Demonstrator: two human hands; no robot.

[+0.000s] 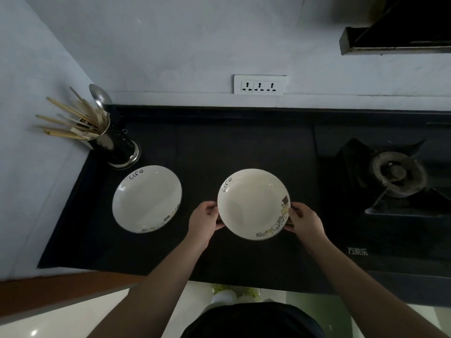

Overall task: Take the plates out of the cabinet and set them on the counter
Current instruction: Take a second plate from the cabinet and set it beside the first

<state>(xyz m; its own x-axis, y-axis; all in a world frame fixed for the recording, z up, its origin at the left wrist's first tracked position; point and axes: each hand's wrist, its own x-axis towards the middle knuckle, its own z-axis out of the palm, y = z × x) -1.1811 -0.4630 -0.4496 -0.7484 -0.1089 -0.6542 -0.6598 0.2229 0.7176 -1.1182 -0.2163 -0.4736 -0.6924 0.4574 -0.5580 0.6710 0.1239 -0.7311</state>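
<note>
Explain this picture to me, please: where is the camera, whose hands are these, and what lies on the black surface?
There is no machine here. The camera sits on a person's head and looks down, so you see their own arms. The left hand and the right hand grip one white plate by its opposite edges, over the black counter. A second plate lies on the counter to the left. Behind it stands a metal holder with chopsticks and a spoon. A gas burner is on the right.

Two plates, two hands, one utensil holder, one burner.
</note>
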